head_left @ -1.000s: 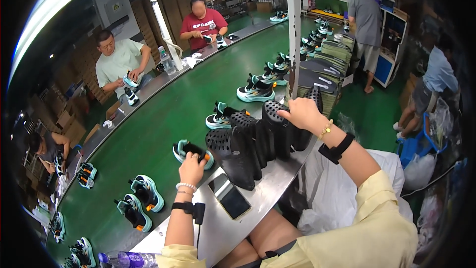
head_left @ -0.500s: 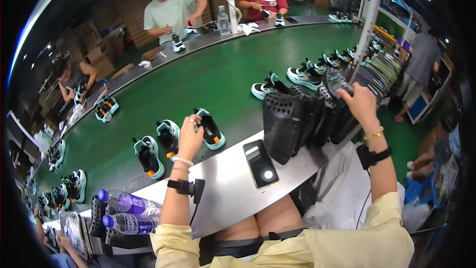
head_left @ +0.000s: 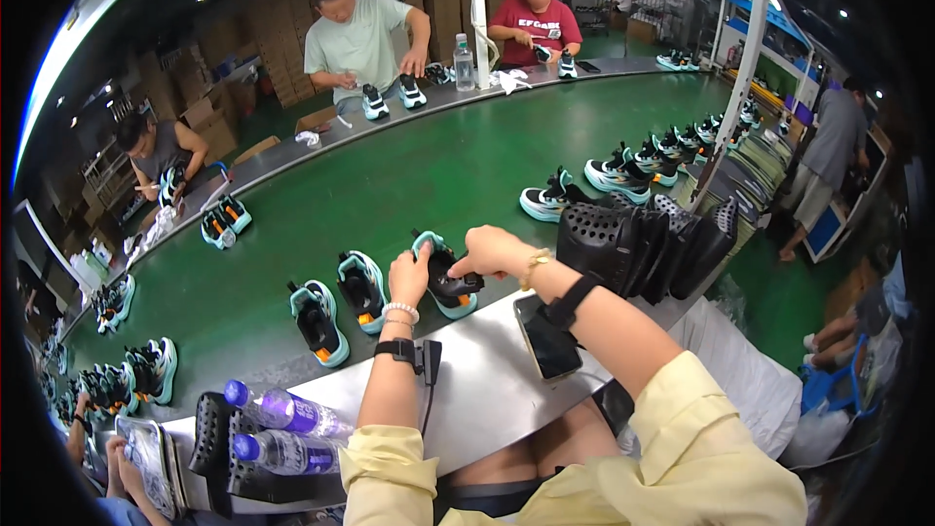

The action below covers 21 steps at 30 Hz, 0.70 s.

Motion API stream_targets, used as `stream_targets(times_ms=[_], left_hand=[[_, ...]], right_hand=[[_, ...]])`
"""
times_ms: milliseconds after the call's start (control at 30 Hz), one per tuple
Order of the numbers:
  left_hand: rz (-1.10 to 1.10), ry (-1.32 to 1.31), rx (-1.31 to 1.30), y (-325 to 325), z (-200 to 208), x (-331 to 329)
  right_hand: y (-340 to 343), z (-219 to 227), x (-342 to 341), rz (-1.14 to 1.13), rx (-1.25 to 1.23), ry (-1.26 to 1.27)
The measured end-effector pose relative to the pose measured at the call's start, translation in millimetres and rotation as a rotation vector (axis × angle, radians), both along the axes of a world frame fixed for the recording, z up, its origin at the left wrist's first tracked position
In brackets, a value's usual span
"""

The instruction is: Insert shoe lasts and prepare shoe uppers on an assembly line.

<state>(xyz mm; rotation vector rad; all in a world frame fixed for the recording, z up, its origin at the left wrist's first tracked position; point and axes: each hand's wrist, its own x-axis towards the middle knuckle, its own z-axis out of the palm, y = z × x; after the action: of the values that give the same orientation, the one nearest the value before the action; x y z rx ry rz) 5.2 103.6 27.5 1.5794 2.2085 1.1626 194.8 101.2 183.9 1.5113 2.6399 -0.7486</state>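
Note:
A black shoe with a mint-green sole (head_left: 458, 304) stands at the near edge of the green belt. My left hand (head_left: 409, 273) grips its raised collar, the thumb on the upper rim. From the right, my right hand (head_left: 490, 255) reaches over the same shoe, fingers curled at its opening on a dark insert (head_left: 458, 285), partly hidden by the fingers. Two similar shoes, one in the middle (head_left: 362, 290) and one farther left (head_left: 319, 323), stand beside it with open tops. A stack of black perforated inserts (head_left: 596, 234) stands on the metal ledge to the right.
A phone (head_left: 547, 336) lies on the metal ledge (head_left: 477, 370) under my right forearm. Two purple-capped bottles (head_left: 292, 411) lie at left. More shoes (head_left: 623, 175) line the belt (head_left: 409, 170) at right. A metal post (head_left: 745, 68) rises there. Co-workers sit across the belt.
My right hand has moved left from the insert stack to the shoe, bringing a dark insert. My left hand stays at that shoe. The view has shifted somewhat.

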Motion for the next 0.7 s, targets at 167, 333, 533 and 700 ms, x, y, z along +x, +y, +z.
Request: stream_targets(times_ms=[167,333,533,700], left_hand=[[-0.037,0.010,0.011,-1.8,-4.9,-4.0],[-0.006,-0.085,0.033,-6.8,-2.4,0.3],[-0.004,-0.121,0.062,-3.5,-8.0,2.9],[0.086,-0.096,0.131,-11.5,-20.7,-3.8]], right_hand=[[21.8,-77.2,-39.3,-0.069,0.366,0.023],[11.1,-120.2,-75.3,-0.207,0.550,0.151],[21.4,-154.8,-93.3,-0.260,0.562,0.081],[29.2,-159.3,-108.3,-0.096,0.604,0.055]])
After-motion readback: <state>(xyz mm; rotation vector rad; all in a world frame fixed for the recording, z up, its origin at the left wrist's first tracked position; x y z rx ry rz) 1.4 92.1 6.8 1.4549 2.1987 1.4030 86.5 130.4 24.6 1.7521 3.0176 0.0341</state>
